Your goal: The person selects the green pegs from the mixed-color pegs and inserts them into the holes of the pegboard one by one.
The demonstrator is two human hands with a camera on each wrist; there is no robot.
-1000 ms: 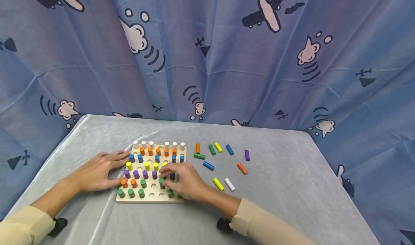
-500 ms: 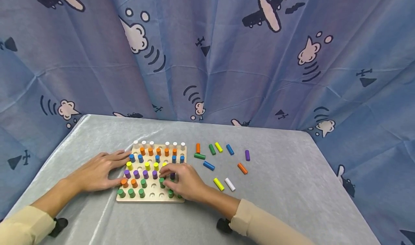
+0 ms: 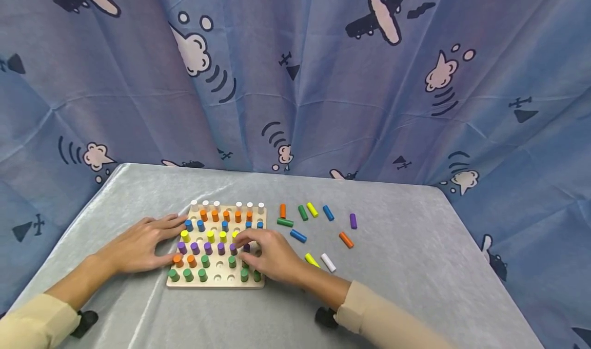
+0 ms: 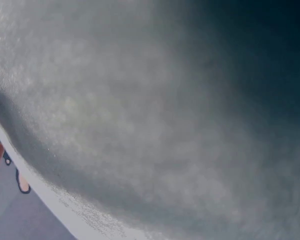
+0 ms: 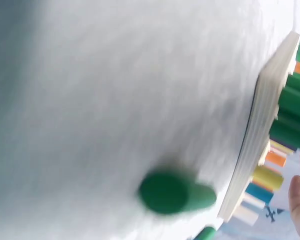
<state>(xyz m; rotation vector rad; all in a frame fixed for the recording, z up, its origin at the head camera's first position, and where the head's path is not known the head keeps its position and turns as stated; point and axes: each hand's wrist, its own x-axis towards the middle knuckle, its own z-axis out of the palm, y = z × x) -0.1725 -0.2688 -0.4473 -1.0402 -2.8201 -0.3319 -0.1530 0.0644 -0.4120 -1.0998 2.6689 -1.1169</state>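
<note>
Pale wood forms the pegboard (image 3: 210, 285), which lies left of centre on the grey tabletop (image 3: 392, 287). Its pegs stand upright in rows: white pegs (image 3: 217, 205) at the far edge, then orange pegs (image 3: 214, 216), blue pegs (image 3: 200, 226), yellow pegs (image 3: 210, 236) and purple pegs (image 3: 208, 248); next comes a row of two orange and some green, and green pegs (image 3: 188, 274) fill the nearest row.

The left hand (image 3: 140, 244) rests at the board's left side, fingers spread. The right hand (image 3: 272, 254) is over the board's right part, its thumb and forefinger apart beside a purple peg; whether they touch it, I cannot tell.

Right of the board, loose pegs are scattered, among them a white one (image 3: 328, 263) beside a yellow one (image 3: 312, 259) partly behind the right wrist. A blue curtain (image 3: 323, 108) printed with planes hangs beyond.
</note>
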